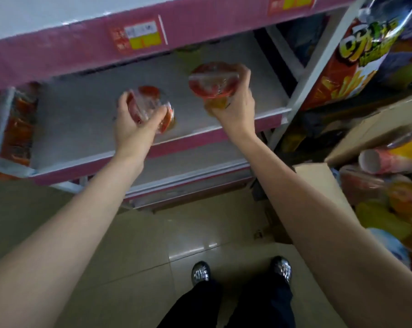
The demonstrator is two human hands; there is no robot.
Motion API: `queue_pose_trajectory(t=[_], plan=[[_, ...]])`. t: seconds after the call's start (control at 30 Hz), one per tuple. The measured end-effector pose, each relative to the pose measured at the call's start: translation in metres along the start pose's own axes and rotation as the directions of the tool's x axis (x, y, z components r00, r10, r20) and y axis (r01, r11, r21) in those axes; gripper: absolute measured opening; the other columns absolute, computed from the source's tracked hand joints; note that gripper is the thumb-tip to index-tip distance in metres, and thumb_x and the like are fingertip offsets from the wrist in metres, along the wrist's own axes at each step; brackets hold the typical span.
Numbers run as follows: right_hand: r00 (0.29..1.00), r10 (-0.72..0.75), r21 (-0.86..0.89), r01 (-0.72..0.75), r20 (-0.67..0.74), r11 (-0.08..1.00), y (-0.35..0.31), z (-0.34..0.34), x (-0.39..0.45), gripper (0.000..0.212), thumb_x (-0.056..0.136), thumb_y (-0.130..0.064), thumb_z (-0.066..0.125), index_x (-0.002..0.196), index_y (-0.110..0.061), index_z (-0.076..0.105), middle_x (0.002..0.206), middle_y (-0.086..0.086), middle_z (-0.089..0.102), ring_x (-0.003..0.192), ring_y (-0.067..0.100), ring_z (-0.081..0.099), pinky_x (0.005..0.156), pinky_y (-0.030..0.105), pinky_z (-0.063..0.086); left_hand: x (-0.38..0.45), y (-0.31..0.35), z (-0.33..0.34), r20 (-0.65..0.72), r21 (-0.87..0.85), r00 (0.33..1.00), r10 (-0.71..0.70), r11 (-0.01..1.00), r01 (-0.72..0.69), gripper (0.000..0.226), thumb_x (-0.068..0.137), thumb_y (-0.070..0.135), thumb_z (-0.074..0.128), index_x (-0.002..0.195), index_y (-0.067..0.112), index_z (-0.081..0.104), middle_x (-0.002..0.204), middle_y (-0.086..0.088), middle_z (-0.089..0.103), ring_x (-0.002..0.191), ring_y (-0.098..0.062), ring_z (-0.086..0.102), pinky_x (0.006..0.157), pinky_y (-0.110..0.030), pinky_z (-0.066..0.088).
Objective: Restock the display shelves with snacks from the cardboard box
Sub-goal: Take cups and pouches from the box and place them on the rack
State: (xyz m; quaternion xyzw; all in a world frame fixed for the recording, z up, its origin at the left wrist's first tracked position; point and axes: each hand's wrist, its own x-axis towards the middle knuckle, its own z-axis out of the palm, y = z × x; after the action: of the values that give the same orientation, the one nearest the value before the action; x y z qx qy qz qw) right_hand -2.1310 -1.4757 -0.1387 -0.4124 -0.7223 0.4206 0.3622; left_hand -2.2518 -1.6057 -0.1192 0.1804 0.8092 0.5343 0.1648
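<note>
My left hand (133, 124) grips a red snack cup (150, 107) over the grey shelf (81, 119), and my right hand (233, 102) grips another red-lid cup (212, 79) above the same shelf, more to the right. The cardboard box (318, 183) stands at my right, full of snack cups

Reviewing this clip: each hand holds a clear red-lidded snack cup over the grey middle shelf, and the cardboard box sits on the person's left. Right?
Not quite. The head view shows the open cardboard box on the person's right; the rest stands.
</note>
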Motion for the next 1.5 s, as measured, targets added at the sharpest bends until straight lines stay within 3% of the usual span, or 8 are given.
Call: queue_pose_trajectory(t=[0.43, 0.7, 0.8, 0.93, 1.07, 1.23, 1.37, 1.5], plan=[[0.999, 0.032, -0.255, -0.028, 0.011, 0.967, 0.028, 0.055, 0.076, 0.091, 0.074, -0.016, 0.071, 0.146, -0.008, 0.016, 0.127, 0.015, 0.057, 0.104, 0.038, 0.058, 0.078, 0.038, 0.048, 0.107, -0.003, 0.053, -0.102, 0.025, 0.993, 0.064, 0.998, -0.061, 0.059, 0.073, 0.037, 0.074, 0.126, 0.028, 0.050, 0.126, -0.004, 0.051, 0.112, -0.018, 0.052, 0.095, -0.025, 0.043], [0.993, -0.037, -0.286, 0.068, 0.113, 0.956, 0.030, 0.033, 0.056, 0.096, 0.076, -0.004, 0.068, 0.149, -0.010, 0.006, 0.144, 0.021, 0.032, 0.111, 0.040, 0.053, 0.084, 0.045, 0.050, 0.099, 0.001, 0.054, -0.134, 0.065, 0.986, 0.104, 0.993, -0.096, 0.069, 0.083, 0.027, 0.066, 0.141, 0.019, 0.030, 0.133, -0.011, 0.041, 0.118, -0.018, 0.047, 0.093, -0.022, 0.039], [0.980, -0.034, -0.301, 0.092, 0.195, 0.949, 0.023, 0.000, 0.030, 0.097, 0.079, -0.003, 0.066, 0.150, -0.018, 0.002, 0.144, 0.020, 0.027, 0.100, 0.036, 0.056, 0.080, 0.047, 0.052, 0.053, 0.001, 0.042, -0.194, 0.069, 0.972, 0.136, 0.990, -0.125, 0.060, 0.087, 0.013, 0.058, 0.140, 0.013, 0.031, 0.132, -0.014, 0.038, 0.094, -0.009, 0.052, 0.076, -0.004, 0.038], [0.969, -0.002, -0.386, 0.100, 0.247, 0.917, 0.019, -0.068, -0.012, 0.089, 0.083, -0.006, 0.063, 0.150, -0.019, 0.006, 0.140, 0.013, 0.030, 0.103, 0.027, 0.054, 0.085, 0.035, 0.051, -0.022, -0.006, 0.051, 0.111, 0.154, 0.973, 0.201, 0.964, -0.216, 0.049, 0.088, 0.003, 0.054, 0.132, 0.013, 0.037, 0.128, -0.012, 0.041, 0.099, -0.013, 0.050, 0.068, 0.001, 0.039], [0.970, 0.083, -0.513, 0.049, 0.230, 0.857, 0.036, -0.163, -0.053, 0.084, 0.084, -0.010, 0.063, 0.149, -0.021, 0.010, 0.140, 0.008, 0.032, 0.115, 0.022, 0.048, 0.088, 0.027, 0.044, -0.083, 0.004, 0.093, 0.426, 0.196, 0.840, 0.336, 0.872, -0.449, 0.046, 0.086, 0.002, 0.055, 0.128, 0.016, 0.044, 0.121, -0.009, 0.045, 0.099, -0.013, 0.050, 0.074, -0.013, 0.039], [0.967, 0.253, -0.510, -0.205, 0.026, 0.836, 0.093, -0.286, -0.088, 0.071, 0.084, -0.018, 0.066, 0.145, -0.021, 0.029, 0.135, 0.009, 0.040, 0.118, 0.024, 0.044, 0.093, 0.032, 0.038, -0.151, 0.021, 0.162, 0.632, 0.097, 0.674, 0.383, 0.824, -0.559, 0.049, 0.085, 0.000, 0.054, 0.129, 0.018, 0.046, 0.117, -0.007, 0.044, 0.096, -0.010, 0.048, 0.075, -0.015, 0.039], [0.863, 0.491, -0.666, -0.297, 0.120, 0.684, 0.161, -0.348, -0.081, 0.070, 0.083, -0.027, 0.066, 0.143, -0.016, 0.032, 0.146, 0.014, 0.030, 0.132, 0.036, 0.031, 0.104, 0.041, 0.030, -0.180, 0.024, 0.216, 0.679, 0.143, 0.648, 0.347, 0.803, -0.579, 0.049, 0.085, 0.001, 0.054, 0.129, 0.022, 0.049, 0.115, -0.006, 0.045, 0.094, -0.013, 0.053, 0.074, -0.021, 0.049], [0.718, 0.574, -0.881, 0.116, 0.394, 0.459, 0.231, -0.366, -0.075, 0.067, 0.088, -0.034, 0.054, 0.146, -0.026, 0.021, 0.152, 0.009, 0.020, 0.140, 0.033, 0.019, 0.111, 0.051, 0.022, -0.193, 0.020, 0.254, 0.714, 0.230, 0.622, 0.321, 0.732, -0.641, 0.050, 0.083, 0.004, 0.056, 0.128, 0.025, 0.049, 0.114, -0.004, 0.048, 0.091, -0.018, 0.059, 0.070, -0.033, 0.051]])
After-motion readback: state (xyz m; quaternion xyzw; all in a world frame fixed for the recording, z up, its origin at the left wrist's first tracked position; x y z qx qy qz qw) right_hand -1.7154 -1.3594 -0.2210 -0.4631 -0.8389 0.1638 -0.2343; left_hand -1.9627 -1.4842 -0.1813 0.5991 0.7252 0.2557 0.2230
